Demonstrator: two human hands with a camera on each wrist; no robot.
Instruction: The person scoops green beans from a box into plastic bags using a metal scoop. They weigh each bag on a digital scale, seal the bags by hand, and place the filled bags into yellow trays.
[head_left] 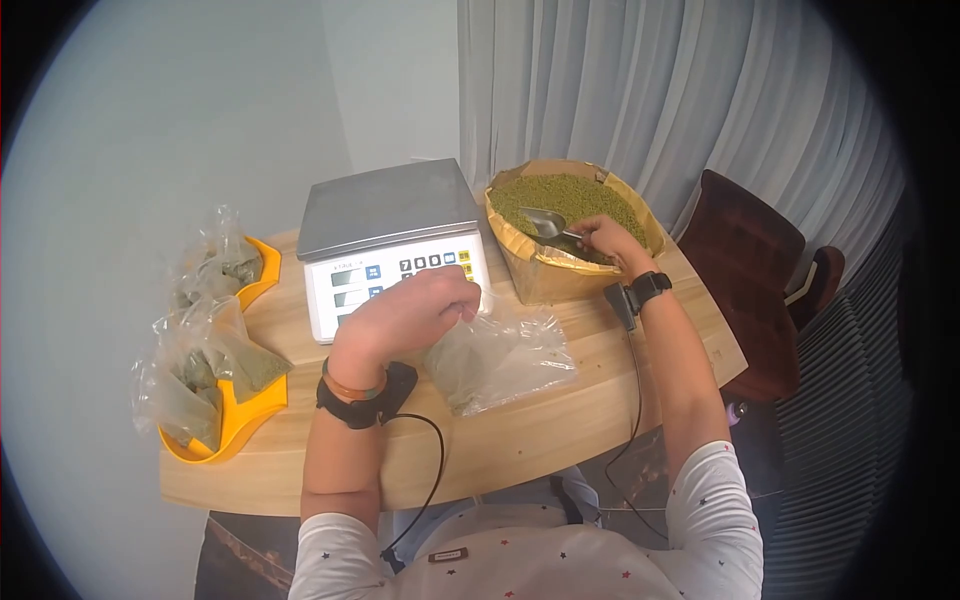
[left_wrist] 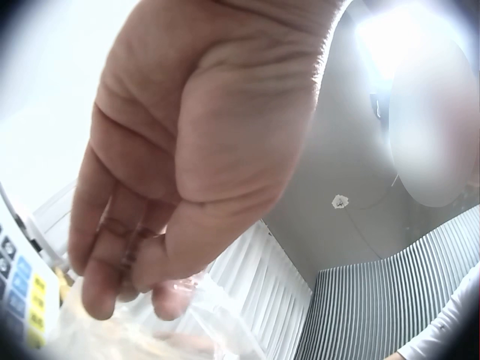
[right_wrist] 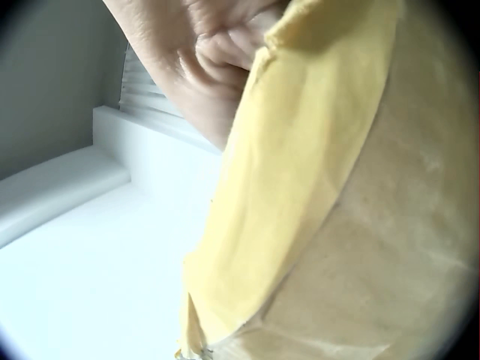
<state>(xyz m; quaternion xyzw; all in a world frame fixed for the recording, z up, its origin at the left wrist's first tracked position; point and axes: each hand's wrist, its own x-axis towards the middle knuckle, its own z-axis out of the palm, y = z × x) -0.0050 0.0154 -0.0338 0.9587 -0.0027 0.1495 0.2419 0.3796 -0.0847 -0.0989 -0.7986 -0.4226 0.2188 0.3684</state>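
Observation:
My left hand [head_left: 420, 305] pinches the top edge of a clear plastic bag [head_left: 520, 355] just in front of the scale. Some greenish material shows in the bag's left part, and its right part lies flat on the wood. In the left wrist view the thumb and fingertips of the left hand [left_wrist: 180, 172] meet at the filmy plastic. With my right hand [head_left: 612, 242] I grip the handle of a metal scoop [head_left: 545, 222] inside a paper sack [head_left: 545, 280] filled with green granules [head_left: 575, 195]. The sack's folded yellow rim hides the right fingers in the right wrist view.
A digital scale [head_left: 390, 215] with a bare metal plate stands behind the left hand. On the left, several filled clear bags [head_left: 245, 350] lean on yellow holders [head_left: 240, 425]. A dark red chair [head_left: 745, 260] stands beyond the table's [head_left: 480, 465] right edge. Black cables hang from both wrists.

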